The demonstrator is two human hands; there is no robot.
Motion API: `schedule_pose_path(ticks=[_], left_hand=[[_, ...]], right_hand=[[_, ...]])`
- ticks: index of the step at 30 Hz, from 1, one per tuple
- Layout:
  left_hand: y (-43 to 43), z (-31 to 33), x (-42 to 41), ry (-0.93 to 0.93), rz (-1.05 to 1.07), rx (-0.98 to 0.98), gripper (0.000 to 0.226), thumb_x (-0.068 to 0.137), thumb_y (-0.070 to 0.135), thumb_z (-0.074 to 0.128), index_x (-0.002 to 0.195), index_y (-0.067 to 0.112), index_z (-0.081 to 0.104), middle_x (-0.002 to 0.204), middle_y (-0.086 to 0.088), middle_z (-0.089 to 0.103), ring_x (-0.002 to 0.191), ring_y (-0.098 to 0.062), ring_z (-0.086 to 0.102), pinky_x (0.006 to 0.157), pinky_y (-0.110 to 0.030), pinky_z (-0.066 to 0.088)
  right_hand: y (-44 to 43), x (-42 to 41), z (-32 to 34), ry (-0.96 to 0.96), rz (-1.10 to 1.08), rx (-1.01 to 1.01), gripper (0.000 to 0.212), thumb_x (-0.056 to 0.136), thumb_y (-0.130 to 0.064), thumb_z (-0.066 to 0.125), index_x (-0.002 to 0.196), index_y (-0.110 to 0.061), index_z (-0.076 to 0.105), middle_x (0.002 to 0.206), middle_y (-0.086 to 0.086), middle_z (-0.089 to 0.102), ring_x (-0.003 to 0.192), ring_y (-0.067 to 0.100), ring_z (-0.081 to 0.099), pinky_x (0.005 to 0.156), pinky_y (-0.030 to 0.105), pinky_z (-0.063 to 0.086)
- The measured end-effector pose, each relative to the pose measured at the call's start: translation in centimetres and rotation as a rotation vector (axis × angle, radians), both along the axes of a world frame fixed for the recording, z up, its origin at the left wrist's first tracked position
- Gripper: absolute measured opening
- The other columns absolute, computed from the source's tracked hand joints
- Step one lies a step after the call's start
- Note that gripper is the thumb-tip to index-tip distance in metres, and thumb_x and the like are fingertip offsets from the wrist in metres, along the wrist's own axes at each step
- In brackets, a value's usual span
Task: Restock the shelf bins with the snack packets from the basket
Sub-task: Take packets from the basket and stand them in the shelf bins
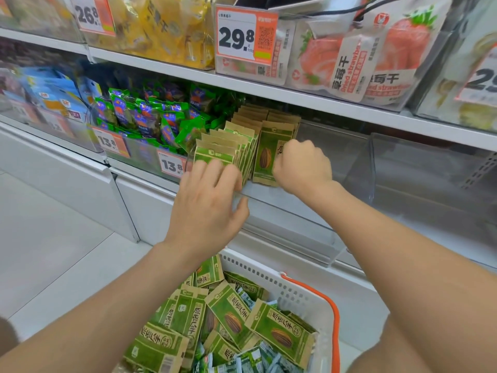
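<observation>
A clear shelf bin (317, 216) on the middle shelf holds rows of upright brown-and-green sunflower seed packets (242, 135). My left hand (209, 200) lies with straight fingers against the front packets of the left row. My right hand (304, 162) is curled, pinching the edge of one upright packet (269, 154) that faces me in the right row. Below, a white basket (293, 292) with an orange handle holds several loose packets of the same kind (231, 316), mixed with smaller green-and-white packets.
To the left, a bin of bright green packets (150, 117) carries 13.8 price tags. A clear bin (419, 168) stands to the right. The upper shelf holds dried strawberry bags (357, 55) and yellow packets (172, 25). White cabinet doors and floor lie below left.
</observation>
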State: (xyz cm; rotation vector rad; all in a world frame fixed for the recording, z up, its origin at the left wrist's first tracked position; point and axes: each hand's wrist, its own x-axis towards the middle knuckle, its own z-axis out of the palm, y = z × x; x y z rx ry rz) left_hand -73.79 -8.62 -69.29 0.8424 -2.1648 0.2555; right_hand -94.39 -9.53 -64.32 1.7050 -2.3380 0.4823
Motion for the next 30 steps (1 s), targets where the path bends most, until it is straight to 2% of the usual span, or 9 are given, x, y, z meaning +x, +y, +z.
schedule_pose_path(ticks=[3,7,12,16,18,20,23,27,30], left_hand=[[0.9,-1.8,1.0,-0.236,-0.012,0.349,0.020,0.094,0.047,0.057,0.087,0.029,0.051,0.066,0.011,0.049,0.069,-0.022,0.056,0.061,-0.035,0.044],[2.2,-5.7,1.9,-0.787,-0.133,0.794,0.020,0.096,0.045,0.061,0.107,0.029,0.066,0.085,0.014,0.055,0.101,-0.020,0.063,0.085,-0.036,0.054],[5.3,-10.2,2.4,-1.243,-0.207,1.108,0.035,0.096,0.042,0.070,0.114,0.012,0.073,0.118,-0.001,0.072,0.106,-0.027,0.068,0.092,-0.042,0.056],[8.5,-13.6,2.6,-1.548,-0.232,1.085,0.055,0.098,0.046,0.067,0.139,0.009,0.061,0.144,-0.010,0.056,0.130,-0.032,0.053,0.099,-0.046,0.051],[9.6,-15.4,3.2,-1.674,-0.246,1.061,0.059,0.099,0.044,0.066,0.147,0.012,0.054,0.150,-0.012,0.050,0.131,-0.033,0.052,0.090,-0.044,0.049],[10.4,-16.9,4.0,-1.700,-0.239,1.079,0.053,0.101,0.033,0.064,0.148,0.012,0.050,0.146,-0.013,0.052,0.125,-0.034,0.057,0.085,-0.043,0.049],[11.0,-18.0,4.8,-1.640,-0.220,1.058,0.054,0.101,0.009,0.057,0.153,0.013,0.044,0.147,-0.013,0.052,0.125,-0.035,0.057,0.088,-0.043,0.052],[10.7,-18.1,5.6,-1.489,-0.252,1.071,0.046,0.104,0.019,0.061,0.150,0.015,0.055,0.150,-0.008,0.054,0.133,-0.032,0.054,0.101,-0.040,0.048],[9.7,-17.9,5.8,-1.377,-0.242,1.160,0.029,0.105,0.026,0.062,0.130,0.015,0.071,0.130,-0.005,0.068,0.119,-0.029,0.061,0.098,-0.039,0.046]], right_hand=[[2.9,2.2,1.3,0.025,0.157,-0.137,0.021,0.097,-0.028,0.046,0.086,-0.015,0.059,0.083,0.008,0.059,0.073,0.036,0.055,0.064,0.038,0.044],[7.3,6.1,1.4,0.048,0.491,-0.071,0.022,0.093,-0.035,0.046,0.083,-0.021,0.061,0.072,0.001,0.063,0.069,0.031,0.059,0.056,0.036,0.048],[10.5,8.7,-3.9,0.190,0.637,0.524,0.016,0.094,-0.022,0.050,0.092,-0.018,0.065,0.075,0.003,0.054,0.071,0.031,0.058,0.056,0.033,0.047],[12.8,9.7,-8.4,0.298,0.660,1.015,0.020,0.096,-0.014,0.052,0.107,-0.012,0.068,0.093,0.006,0.064,0.074,0.022,0.063,0.053,0.030,0.043],[13.7,10.0,-9.6,0.338,0.674,1.131,0.031,0.098,-0.011,0.047,0.122,-0.010,0.067,0.110,0.010,0.068,0.082,0.025,0.063,0.049,0.029,0.038],[14.1,10.2,-10.0,0.356,0.700,1.110,0.033,0.099,-0.012,0.045,0.123,-0.011,0.067,0.110,0.009,0.067,0.083,0.026,0.062,0.049,0.030,0.039],[14.1,10.3,-10.1,0.327,0.735,1.006,0.032,0.100,-0.016,0.045,0.122,-0.015,0.067,0.110,0.009,0.069,0.092,0.028,0.068,0.065,0.036,0.056],[13.7,10.1,-9.1,0.316,0.712,0.938,0.034,0.100,-0.018,0.048,0.131,-0.018,0.061,0.117,0.009,0.067,0.097,0.030,0.067,0.072,0.040,0.059],[13.7,10.0,-8.5,0.305,0.701,0.927,0.031,0.100,-0.022,0.051,0.128,-0.018,0.063,0.114,0.008,0.067,0.098,0.030,0.067,0.076,0.043,0.060]])
